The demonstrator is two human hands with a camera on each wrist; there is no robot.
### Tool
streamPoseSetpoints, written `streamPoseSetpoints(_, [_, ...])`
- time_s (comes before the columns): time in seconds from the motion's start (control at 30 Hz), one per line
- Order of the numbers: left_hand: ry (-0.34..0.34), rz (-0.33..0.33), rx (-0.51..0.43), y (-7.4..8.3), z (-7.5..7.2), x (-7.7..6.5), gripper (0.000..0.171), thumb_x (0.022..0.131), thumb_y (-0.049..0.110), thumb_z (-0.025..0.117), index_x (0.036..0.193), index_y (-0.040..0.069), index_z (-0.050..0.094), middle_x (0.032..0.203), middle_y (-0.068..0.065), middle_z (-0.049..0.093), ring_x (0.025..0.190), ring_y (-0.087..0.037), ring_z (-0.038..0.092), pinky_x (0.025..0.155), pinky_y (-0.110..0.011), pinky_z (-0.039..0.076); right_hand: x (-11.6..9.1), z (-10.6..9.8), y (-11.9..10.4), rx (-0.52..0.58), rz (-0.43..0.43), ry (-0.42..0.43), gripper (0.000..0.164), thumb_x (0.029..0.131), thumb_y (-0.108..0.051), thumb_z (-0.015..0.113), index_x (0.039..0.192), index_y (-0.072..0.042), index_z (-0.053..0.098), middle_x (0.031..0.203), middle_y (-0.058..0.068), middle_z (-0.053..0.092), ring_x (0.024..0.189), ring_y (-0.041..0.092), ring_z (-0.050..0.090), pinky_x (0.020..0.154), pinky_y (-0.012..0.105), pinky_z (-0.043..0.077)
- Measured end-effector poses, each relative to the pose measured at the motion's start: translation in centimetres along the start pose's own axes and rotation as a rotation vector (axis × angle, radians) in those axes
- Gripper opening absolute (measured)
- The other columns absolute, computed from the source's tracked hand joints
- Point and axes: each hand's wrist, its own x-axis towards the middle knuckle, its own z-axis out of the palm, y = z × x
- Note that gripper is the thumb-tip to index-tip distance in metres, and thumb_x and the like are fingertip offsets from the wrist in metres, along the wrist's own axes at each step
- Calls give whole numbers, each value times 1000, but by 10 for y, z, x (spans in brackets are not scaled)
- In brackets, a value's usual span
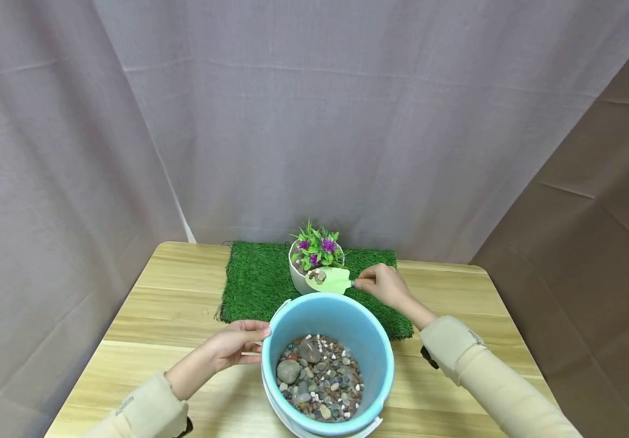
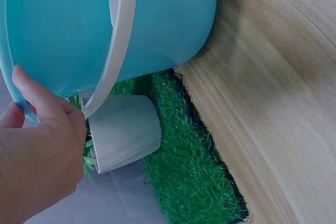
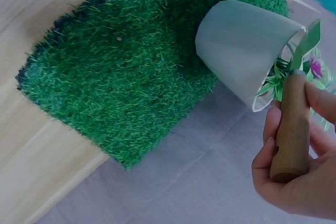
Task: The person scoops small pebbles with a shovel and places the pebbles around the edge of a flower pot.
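My right hand (image 1: 384, 285) grips the wooden handle (image 3: 293, 129) of a small light-green trowel (image 1: 337, 281). A few pebbles (image 1: 317, 277) lie on its blade, which is at the front rim of a white flowerpot (image 1: 299, 282). Green leaves and purple flowers (image 1: 328, 245) grow in the pot. My left hand (image 1: 239, 345) pinches the rim of a light-blue bucket (image 1: 377, 340) at its left side, thumb and fingers on either side of the wall in the left wrist view. Inside the bucket, mixed small stones (image 1: 328, 380) and a few larger ones cover the bottom.
The pot stands on a green artificial-grass mat (image 1: 257, 280) at the back of the wooden table (image 1: 150, 310). A white bail handle (image 2: 121, 35) hangs on the bucket. Grey curtains (image 1: 292, 152) enclose the table behind and at the sides. One small pebble (image 3: 118, 39) lies on the mat.
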Motion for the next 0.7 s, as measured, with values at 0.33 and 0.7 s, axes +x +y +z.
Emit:
streamPoseSetpoints(0.33, [3, 4, 6, 0, 2, -1, 40, 92, 15, 59, 125, -6, 49, 78, 5, 63, 70, -4, 61, 69, -20, 61, 26, -6, -26, -234, 67, 39, 37, 85, -19, 69, 51, -12, 55, 44, -6, 34, 42, 8, 23, 39, 18, 17])
streamPoseSetpoints(0.7, [8, 2, 9, -1, 3, -1, 36, 91, 15, 60, 121, -4, 53, 77, 6, 63, 69, -4, 60, 68, -20, 61, 35, -10, -54, -500, 1, 57, 50, 81, -5, 61, 49, -18, 25, 46, -6, 18, 47, 10, 19, 41, 23, 22])
